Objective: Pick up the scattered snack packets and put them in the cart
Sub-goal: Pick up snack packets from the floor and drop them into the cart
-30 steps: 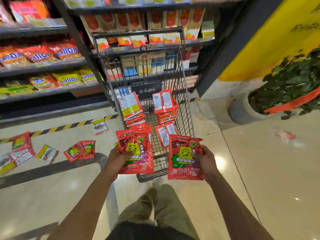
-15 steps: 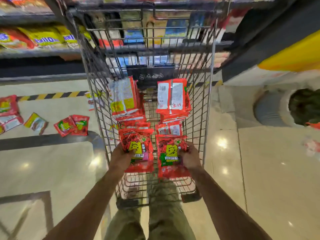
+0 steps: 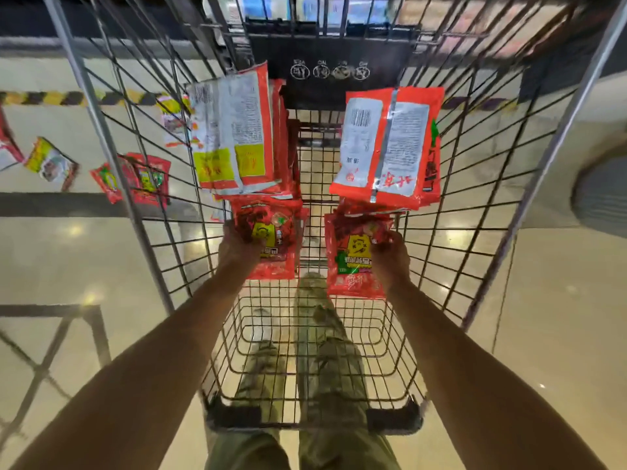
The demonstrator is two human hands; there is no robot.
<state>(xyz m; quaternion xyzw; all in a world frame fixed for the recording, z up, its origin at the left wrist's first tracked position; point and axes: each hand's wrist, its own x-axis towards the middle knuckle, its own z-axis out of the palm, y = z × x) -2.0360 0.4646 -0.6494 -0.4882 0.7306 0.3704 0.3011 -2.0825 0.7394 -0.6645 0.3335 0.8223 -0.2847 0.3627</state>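
Both my arms reach down into the wire cart [image 3: 142,239]. My left hand [image 3: 237,247] grips a red snack packet [image 3: 274,247] with a yellow figure, low in the basket. My right hand [image 3: 388,256] grips a matching red packet [image 3: 349,266] beside it. Two stacks of red packets stand further in: a left stack [image 3: 234,134] and a right stack [image 3: 386,144], both showing their white printed backs. Scattered packets lie on the floor outside the cart at left, two red ones [image 3: 142,179] and a yellow one [image 3: 51,162].
The cart's wire walls enclose both hands on left and right. A black and yellow floor stripe [image 3: 51,97] runs at left. Store shelves are across the top. A grey round planter [image 3: 600,195] sits at right. My legs show through the basket bottom.
My head and both hands have moved forward and down into the cart. The two packets went from above the rim to deep inside the basket, close to the stacks.
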